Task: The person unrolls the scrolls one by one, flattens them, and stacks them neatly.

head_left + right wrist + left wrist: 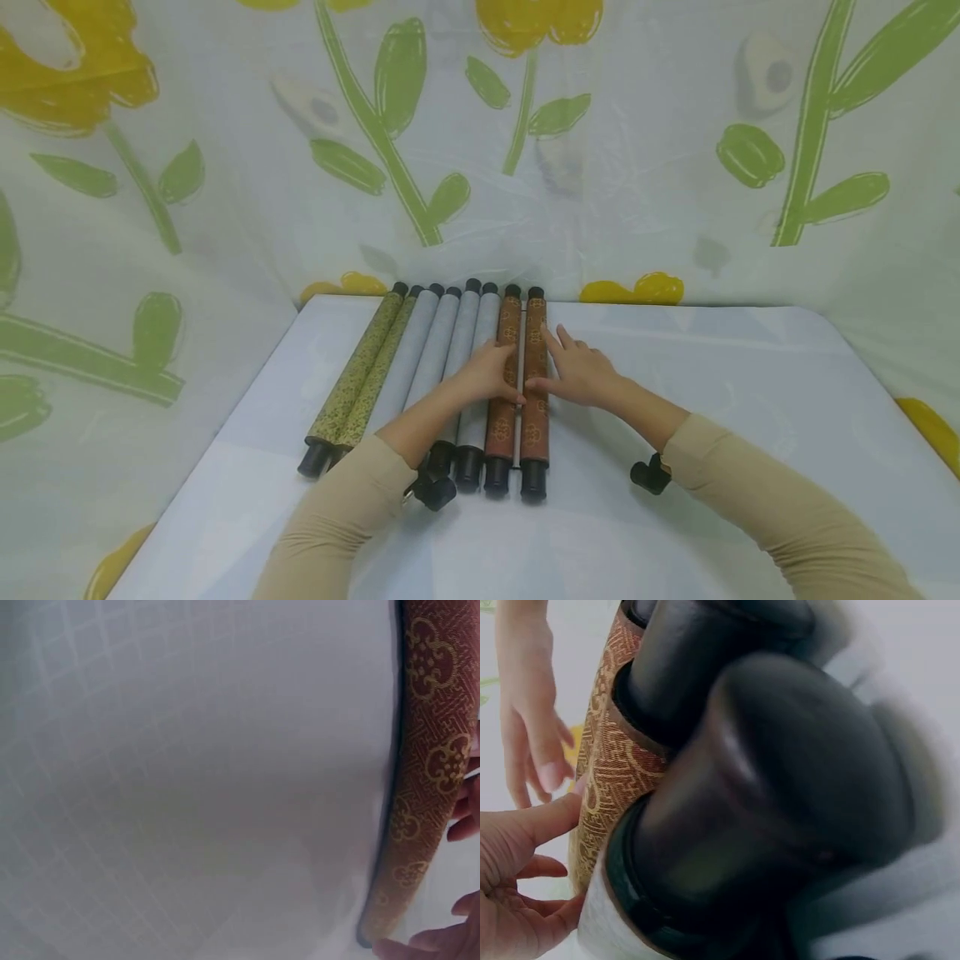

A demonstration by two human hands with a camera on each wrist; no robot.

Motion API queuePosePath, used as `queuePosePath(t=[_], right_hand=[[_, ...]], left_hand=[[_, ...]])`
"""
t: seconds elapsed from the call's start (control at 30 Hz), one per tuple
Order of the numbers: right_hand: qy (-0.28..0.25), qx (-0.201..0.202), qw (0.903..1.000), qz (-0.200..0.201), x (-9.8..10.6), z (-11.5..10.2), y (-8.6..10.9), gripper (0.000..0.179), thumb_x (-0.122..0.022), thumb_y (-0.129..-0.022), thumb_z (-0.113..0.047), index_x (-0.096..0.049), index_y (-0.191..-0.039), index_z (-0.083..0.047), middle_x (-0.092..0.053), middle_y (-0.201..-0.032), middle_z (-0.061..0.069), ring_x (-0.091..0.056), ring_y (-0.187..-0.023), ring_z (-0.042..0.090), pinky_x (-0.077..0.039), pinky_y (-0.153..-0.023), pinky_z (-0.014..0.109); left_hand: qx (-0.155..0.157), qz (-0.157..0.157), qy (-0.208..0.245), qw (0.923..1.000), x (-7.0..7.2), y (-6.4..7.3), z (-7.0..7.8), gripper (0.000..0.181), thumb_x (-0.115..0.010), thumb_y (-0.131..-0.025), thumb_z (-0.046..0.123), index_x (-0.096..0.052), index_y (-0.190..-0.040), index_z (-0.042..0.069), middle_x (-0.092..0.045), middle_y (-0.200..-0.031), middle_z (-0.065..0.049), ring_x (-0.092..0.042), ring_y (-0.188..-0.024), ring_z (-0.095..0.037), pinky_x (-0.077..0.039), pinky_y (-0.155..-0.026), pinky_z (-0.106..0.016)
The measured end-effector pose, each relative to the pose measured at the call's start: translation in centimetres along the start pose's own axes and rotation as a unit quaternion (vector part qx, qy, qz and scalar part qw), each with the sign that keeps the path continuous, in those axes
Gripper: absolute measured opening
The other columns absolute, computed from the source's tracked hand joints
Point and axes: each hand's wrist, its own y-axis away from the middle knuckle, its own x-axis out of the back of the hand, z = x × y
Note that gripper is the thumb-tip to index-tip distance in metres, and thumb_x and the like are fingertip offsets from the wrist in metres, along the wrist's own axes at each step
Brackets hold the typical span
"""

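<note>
Two brown scrolls with gold patterns lie side by side at the right end of a row of rolled scrolls. My left hand [491,373] rests on the left brown scroll [500,425], thumb toward the gap between the pair. In the left wrist view, the thumb and fingertips [559,919] of that hand are spread against the rolls. My right hand [581,372] touches the right side of the right brown scroll [535,425] with its fingers extended. The right wrist view shows this brown scroll [427,772] along its edge, with fingers near its lower end.
Several pale grey scrolls [423,358] and two yellow-green patterned scrolls [352,379] fill the row's left part. All have black end knobs. The white table [712,375] meets a flower-printed curtain [637,208] at the back. A black wrist device [651,475] sits under the right sleeve.
</note>
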Motion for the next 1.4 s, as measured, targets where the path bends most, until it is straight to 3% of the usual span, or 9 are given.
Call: queuePosePath(t=[0.2, 0.53, 0.73, 0.83, 0.93, 1.03, 1.13, 1.3, 1.4], right_hand=[[-0.034, -0.005, 0.9990, -0.030, -0.6, -0.1, -0.6, 0.093, -0.051, -0.087, -0.061, -0.011, -0.152, -0.008, -0.025, -0.149, 0.029, -0.043, -0.122, 0.050, -0.052, -0.071, 0.054], [-0.151, 0.035, 0.9871, -0.040, -1.7, 0.3, -1.6, 0.082, -0.053, -0.093, -0.048, -0.016, -0.151, -0.003, -0.028, -0.140, 0.039, -0.041, -0.125, 0.049, -0.041, -0.095, 0.055], [-0.206, 0.029, 0.9768, -0.051, -2.2, 0.6, -2.2, 0.079, -0.057, -0.092, -0.042, -0.021, -0.148, 0.000, -0.039, -0.132, 0.037, -0.047, -0.116, 0.040, -0.045, -0.089, 0.050], [-0.266, 0.002, 0.9626, -0.054, -2.1, 0.7, -2.4, 0.078, -0.063, -0.090, -0.036, -0.025, -0.148, -0.002, -0.035, -0.139, 0.035, -0.039, -0.125, 0.042, -0.040, -0.096, 0.053], [-0.342, -0.026, 0.9373, -0.060, -2.0, 0.9, -2.3, 0.077, -0.069, -0.087, -0.027, -0.027, -0.148, -0.005, -0.030, -0.146, 0.030, -0.039, -0.127, 0.041, -0.040, -0.098, 0.052], [-0.406, -0.053, 0.9098, -0.069, -1.9, 0.8, -2.2, 0.078, -0.071, -0.084, -0.019, -0.027, -0.147, -0.008, -0.030, -0.146, 0.027, -0.054, -0.103, 0.034, -0.050, -0.082, 0.044], [-0.431, -0.073, 0.8958, -0.080, -1.9, 0.8, -2.0, 0.080, -0.072, -0.083, -0.017, -0.025, -0.148, -0.010, -0.029, -0.145, 0.027, -0.053, -0.085, 0.027, -0.051, -0.062, 0.035], [-0.426, -0.085, 0.8961, -0.090, -1.7, 0.9, -1.7, 0.082, -0.073, -0.082, -0.019, -0.025, -0.148, -0.012, -0.023, -0.150, 0.026, -0.049, -0.110, 0.034, -0.053, -0.065, 0.036], [-0.414, -0.082, 0.9012, -0.100, -1.2, 1.1, -1.6, 0.084, -0.075, -0.081, -0.017, -0.025, -0.148, -0.012, -0.023, -0.149, 0.026, -0.049, -0.114, 0.039, -0.055, -0.066, 0.040]], left_hand=[[0.006, -0.030, -0.003, 0.9995, 0.3, -0.7, 0.3, 0.096, -0.088, -0.063, 0.031, -0.041, -0.139, -0.004, -0.047, -0.137, -0.023, -0.043, -0.127, -0.035, -0.038, -0.104, -0.042], [0.006, -0.063, 0.034, 0.9974, 0.4, -1.1, 0.4, 0.097, -0.087, -0.066, 0.028, -0.035, -0.142, -0.004, -0.041, -0.143, -0.021, -0.038, -0.133, -0.034, -0.033, -0.108, -0.042], [0.016, -0.067, 0.059, 0.9959, 0.2, -1.2, 0.2, 0.096, -0.085, -0.069, 0.027, -0.033, -0.144, -0.001, -0.040, -0.145, -0.019, -0.039, -0.133, -0.031, -0.036, -0.106, -0.040], [0.031, -0.065, 0.080, 0.9942, -0.1, -1.4, 0.4, 0.096, -0.085, -0.069, 0.026, -0.032, -0.145, 0.001, -0.038, -0.146, -0.020, -0.041, -0.131, -0.032, -0.044, -0.098, -0.038], [0.055, -0.057, 0.104, 0.9914, -0.4, -1.4, 0.7, 0.096, -0.085, -0.068, 0.025, -0.033, -0.146, 0.004, -0.035, -0.147, -0.022, -0.038, -0.131, -0.033, -0.049, -0.090, -0.038], [0.069, -0.051, 0.115, 0.9897, -0.6, -1.3, 0.9, 0.095, -0.086, -0.067, 0.025, -0.036, -0.145, 0.006, -0.032, -0.147, -0.024, -0.030, -0.135, -0.037, -0.042, -0.099, -0.044], [0.073, -0.048, 0.122, 0.9887, -0.9, -1.1, 1.0, 0.094, -0.087, -0.066, 0.026, -0.038, -0.144, 0.008, -0.031, -0.148, -0.024, -0.025, -0.137, -0.039, -0.032, -0.106, -0.049], [0.074, -0.041, 0.143, 0.9861, -1.2, -1.0, 1.2, 0.094, -0.087, -0.065, 0.026, -0.039, -0.143, 0.007, -0.030, -0.148, -0.024, -0.024, -0.137, -0.039, -0.030, -0.107, -0.050], [0.077, -0.036, 0.161, 0.9833, -1.5, -1.1, 1.5, 0.095, -0.088, -0.064, 0.025, -0.039, -0.143, 0.007, -0.029, -0.148, -0.025, -0.023, -0.138, -0.039, -0.030, -0.108, -0.050]])
